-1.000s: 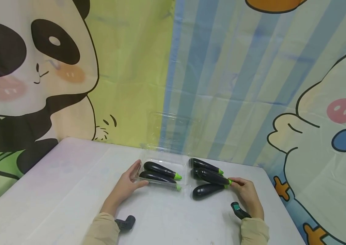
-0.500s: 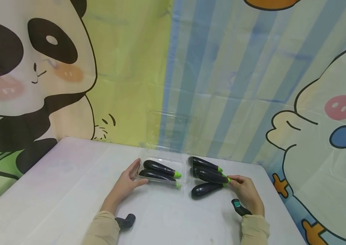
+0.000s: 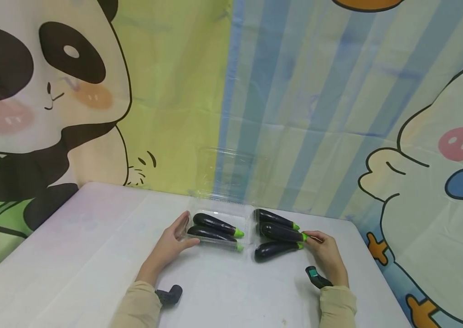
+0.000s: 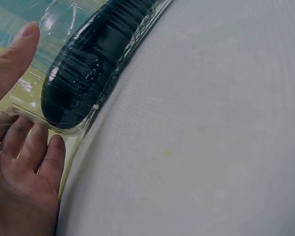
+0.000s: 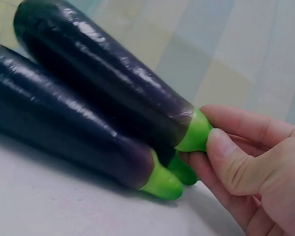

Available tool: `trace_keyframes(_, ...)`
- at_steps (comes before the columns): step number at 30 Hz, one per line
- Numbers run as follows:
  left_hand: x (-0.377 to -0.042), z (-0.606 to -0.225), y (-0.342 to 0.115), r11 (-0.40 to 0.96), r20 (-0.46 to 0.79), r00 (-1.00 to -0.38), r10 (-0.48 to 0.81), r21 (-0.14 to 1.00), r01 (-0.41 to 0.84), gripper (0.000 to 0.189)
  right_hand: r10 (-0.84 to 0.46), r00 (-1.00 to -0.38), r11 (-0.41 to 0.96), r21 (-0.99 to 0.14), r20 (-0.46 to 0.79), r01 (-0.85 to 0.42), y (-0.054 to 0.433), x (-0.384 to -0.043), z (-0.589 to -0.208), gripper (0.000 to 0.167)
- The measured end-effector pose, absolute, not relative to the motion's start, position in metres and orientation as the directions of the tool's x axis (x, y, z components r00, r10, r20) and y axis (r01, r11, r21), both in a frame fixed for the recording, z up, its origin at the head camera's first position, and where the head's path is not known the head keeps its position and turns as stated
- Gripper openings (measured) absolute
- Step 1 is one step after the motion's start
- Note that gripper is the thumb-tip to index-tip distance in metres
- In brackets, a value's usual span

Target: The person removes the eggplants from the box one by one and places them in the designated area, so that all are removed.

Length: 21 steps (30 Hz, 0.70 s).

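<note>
My right hand (image 3: 327, 255) pinches the green stem end of an eggplant (image 5: 103, 73) between thumb and fingers. This eggplant lies over a small pile, with another eggplant (image 3: 276, 251) in front and one (image 3: 274, 218) behind. A further green tip (image 5: 183, 169) shows beneath it in the right wrist view. To the left, a clear plastic box (image 3: 215, 243) with its lid raised contains two eggplants (image 3: 215, 224) side by side. My left hand (image 3: 170, 248) holds the box's left end, thumb along the front and fingers round the end wall.
The raised clear lid (image 3: 227, 173) stands up behind the box against a cartoon-printed cloth backdrop (image 3: 174, 91). Everything rests on a white table (image 3: 215, 291), whose back edge meets the backdrop.
My right hand has shifted slightly left with the pinched eggplant, and the front eggplant has shifted a little left too. My left hand stays on the box.
</note>
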<state>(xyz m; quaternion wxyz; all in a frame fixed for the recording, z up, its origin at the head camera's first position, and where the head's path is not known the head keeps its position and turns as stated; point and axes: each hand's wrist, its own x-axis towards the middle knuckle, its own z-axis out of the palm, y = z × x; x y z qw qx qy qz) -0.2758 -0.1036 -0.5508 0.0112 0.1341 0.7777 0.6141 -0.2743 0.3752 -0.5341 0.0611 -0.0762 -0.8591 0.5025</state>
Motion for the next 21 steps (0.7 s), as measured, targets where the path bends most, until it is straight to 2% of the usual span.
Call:
trace_keyframes(8, -0.2774, -0.5489, -0.104, 0.216, 0.141, -0.964, 0.225, 0.958, 0.19, 0.106, 0.221, -0.975, 0.49, -0.866, 0.013, 0.099, 0.3716, -0.2793, -0.5363, 0.027)
trace_keyframes(21, -0.2766, -0.5516, -0.1044, 0.217, 0.126, -0.968, 0.219, 0.96, 0.174, 0.106, 0.175, -0.983, 0.545, -0.825, -0.059, 0.147, 0.3784, -0.2733, -0.5383, 0.025)
